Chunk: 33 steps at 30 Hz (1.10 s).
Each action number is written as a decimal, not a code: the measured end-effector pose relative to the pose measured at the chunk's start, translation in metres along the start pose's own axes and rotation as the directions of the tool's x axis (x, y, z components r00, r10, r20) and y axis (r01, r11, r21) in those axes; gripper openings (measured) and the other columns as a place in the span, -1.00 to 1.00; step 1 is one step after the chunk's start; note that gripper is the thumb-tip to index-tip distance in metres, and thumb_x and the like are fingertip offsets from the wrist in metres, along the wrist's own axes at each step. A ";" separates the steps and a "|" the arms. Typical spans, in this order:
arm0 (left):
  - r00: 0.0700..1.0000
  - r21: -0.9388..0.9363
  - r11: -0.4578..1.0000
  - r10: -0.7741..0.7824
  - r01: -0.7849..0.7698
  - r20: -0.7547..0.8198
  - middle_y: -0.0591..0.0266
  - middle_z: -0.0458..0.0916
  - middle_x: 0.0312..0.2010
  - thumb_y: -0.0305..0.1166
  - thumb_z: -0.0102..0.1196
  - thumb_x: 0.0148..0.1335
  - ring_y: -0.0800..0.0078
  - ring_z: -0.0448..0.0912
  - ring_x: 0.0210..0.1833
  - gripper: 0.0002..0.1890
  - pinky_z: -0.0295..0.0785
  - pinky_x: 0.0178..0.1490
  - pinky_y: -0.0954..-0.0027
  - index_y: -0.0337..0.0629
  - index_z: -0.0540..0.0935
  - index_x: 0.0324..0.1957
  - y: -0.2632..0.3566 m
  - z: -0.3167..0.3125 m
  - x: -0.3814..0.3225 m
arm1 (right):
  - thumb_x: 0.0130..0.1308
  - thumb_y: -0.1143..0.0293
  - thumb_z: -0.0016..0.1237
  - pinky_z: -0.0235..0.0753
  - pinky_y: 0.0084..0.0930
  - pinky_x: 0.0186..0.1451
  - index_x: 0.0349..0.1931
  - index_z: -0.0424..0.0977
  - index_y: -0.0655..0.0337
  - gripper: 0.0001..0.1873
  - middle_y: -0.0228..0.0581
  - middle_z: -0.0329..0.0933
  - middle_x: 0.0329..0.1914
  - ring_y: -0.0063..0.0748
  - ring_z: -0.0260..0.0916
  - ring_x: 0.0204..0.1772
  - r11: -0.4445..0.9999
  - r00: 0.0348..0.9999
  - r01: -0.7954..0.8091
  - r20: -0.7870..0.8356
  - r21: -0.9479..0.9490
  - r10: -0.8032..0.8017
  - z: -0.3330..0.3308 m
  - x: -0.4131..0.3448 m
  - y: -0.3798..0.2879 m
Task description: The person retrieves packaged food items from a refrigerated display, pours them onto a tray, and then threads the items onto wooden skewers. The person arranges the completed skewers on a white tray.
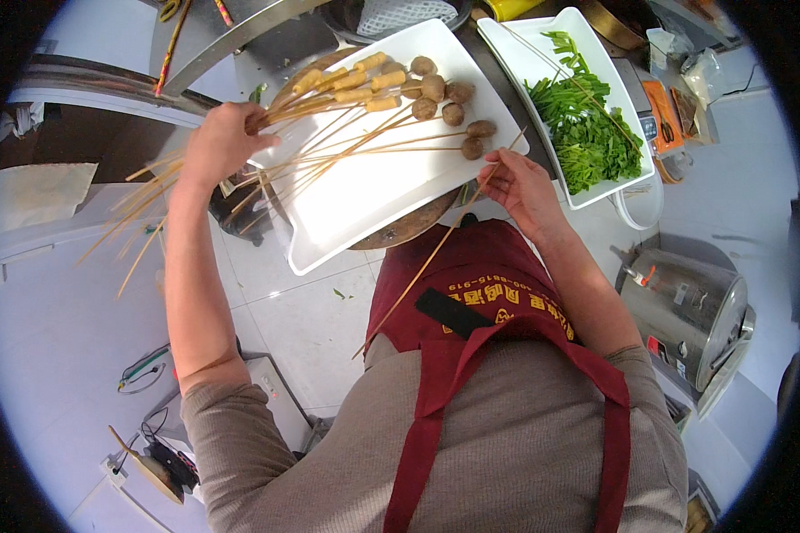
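Observation:
My left hand (223, 143) is closed around a bundle of bamboo skewers (147, 193) at the left end of a white plastic tray (367, 200). Beyond my fingers, yellow tube-shaped food pieces (357, 81) sit on the skewer tips. Brown round balls (433, 86), possibly meatballs or mushrooms, are threaded on other skewers lying across the tray. Between the fingertips of my right hand (523, 193) is a single bare bamboo skewer (427, 263), slanting down in front of my apron (467, 266). That hand is just off the tray's right corner.
A round wooden board (400, 233) lies under the tray. Right of it stands a second white tray (577, 200) of cut leafy greens (590, 133), a loose skewer across them. Scissors (667, 126) lie farther right. A steel drum (683, 313) stands at lower right.

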<state>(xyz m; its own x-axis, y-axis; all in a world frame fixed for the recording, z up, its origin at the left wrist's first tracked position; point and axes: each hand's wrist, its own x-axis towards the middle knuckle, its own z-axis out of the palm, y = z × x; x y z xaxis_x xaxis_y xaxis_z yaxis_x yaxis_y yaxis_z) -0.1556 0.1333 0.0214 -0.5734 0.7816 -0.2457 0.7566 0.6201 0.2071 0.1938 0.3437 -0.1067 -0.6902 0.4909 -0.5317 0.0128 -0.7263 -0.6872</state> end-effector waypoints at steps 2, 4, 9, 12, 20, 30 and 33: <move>0.995 0.033 0.999 -0.037 0.034 0.089 -0.02 0.70 -0.36 -0.25 0.38 0.03 0.12 0.66 -0.30 -0.63 0.52 -0.12 0.21 -0.31 0.70 -0.18 -0.005 0.009 0.008 | 0.54 0.22 -0.14 0.61 -0.46 -0.03 -0.05 0.51 0.30 -0.70 -0.19 0.62 -0.25 -0.40 0.58 -0.14 1.000 1.000 0.005 0.001 0.001 -0.005 -0.001 0.000 0.000; 0.994 -0.001 0.998 -0.060 0.061 0.092 -0.03 0.70 -0.38 -0.27 0.36 0.03 0.10 0.65 -0.32 -0.66 0.52 -0.12 0.20 -0.32 0.70 -0.20 -0.013 0.023 0.010 | 0.54 0.22 -0.13 0.60 -0.47 -0.03 -0.06 0.51 0.29 -0.70 -0.19 0.62 -0.25 -0.40 0.58 -0.14 1.000 1.000 0.006 0.010 0.001 -0.006 -0.002 0.000 0.000; 0.993 -0.092 0.996 -0.013 0.024 0.119 -0.06 0.69 -0.42 -0.32 0.31 0.05 0.18 0.65 -0.35 -0.69 0.53 -0.14 0.21 -0.35 0.69 -0.21 -0.040 0.044 0.014 | 0.54 0.21 -0.14 0.60 -0.48 -0.04 -0.07 0.52 0.29 -0.69 -0.21 0.63 -0.26 -0.41 0.59 -0.15 1.000 1.000 0.008 0.008 -0.009 -0.008 -0.002 -0.001 0.001; 0.969 -0.230 0.962 -0.096 0.149 0.226 -0.07 0.69 -0.40 -0.34 0.29 0.09 0.24 0.66 -0.32 -0.69 0.52 -0.13 0.23 -0.35 0.69 -0.17 -0.045 0.042 0.017 | 0.55 0.21 -0.14 0.60 -0.49 -0.05 -0.08 0.53 0.29 -0.69 -0.21 0.63 -0.28 -0.42 0.59 -0.17 1.000 1.000 0.013 0.017 -0.010 -0.013 -0.001 -0.001 0.001; 0.979 0.062 0.993 0.113 -0.104 -0.169 -0.06 0.70 -0.29 -0.42 0.25 0.19 0.08 0.67 -0.30 -0.73 0.51 -0.20 0.20 -0.26 0.68 -0.06 -0.019 0.029 -0.014 | 0.55 0.19 -0.14 0.60 -0.49 -0.07 -0.07 0.54 0.28 -0.68 -0.22 0.63 -0.28 -0.42 0.60 -0.19 1.000 1.000 0.004 -0.002 -0.013 -0.004 0.001 -0.001 0.000; 0.955 0.015 0.999 0.052 -0.050 -0.293 0.02 0.72 -0.25 -0.37 0.25 0.18 0.01 0.66 -0.22 -0.77 0.55 -0.15 0.15 -0.14 0.74 -0.12 -0.017 0.039 -0.024 | 0.54 0.19 -0.13 0.59 -0.46 0.00 -0.06 0.51 0.27 -0.70 -0.25 0.62 -0.26 -0.43 0.59 -0.13 0.999 1.000 0.002 0.016 -0.036 -0.001 -0.002 -0.001 0.000; 0.950 0.057 0.997 0.074 -0.059 -0.304 0.02 0.71 -0.23 -0.37 0.24 0.19 0.03 0.67 -0.20 -0.76 0.55 -0.15 0.15 -0.13 0.72 -0.09 -0.015 0.033 -0.028 | 0.54 0.20 -0.13 0.59 -0.46 0.00 -0.06 0.51 0.27 -0.70 -0.25 0.62 -0.27 -0.43 0.59 -0.14 0.999 1.000 0.000 0.011 -0.035 0.000 -0.002 -0.001 0.000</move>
<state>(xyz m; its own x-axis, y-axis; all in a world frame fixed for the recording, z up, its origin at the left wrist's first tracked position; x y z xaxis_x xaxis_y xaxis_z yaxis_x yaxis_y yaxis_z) -0.1405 0.0996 -0.0066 -0.5842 0.8086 0.0701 0.8061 0.5679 0.1667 0.1957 0.3442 -0.1075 -0.6984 0.4853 -0.5261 0.0379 -0.7089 -0.7043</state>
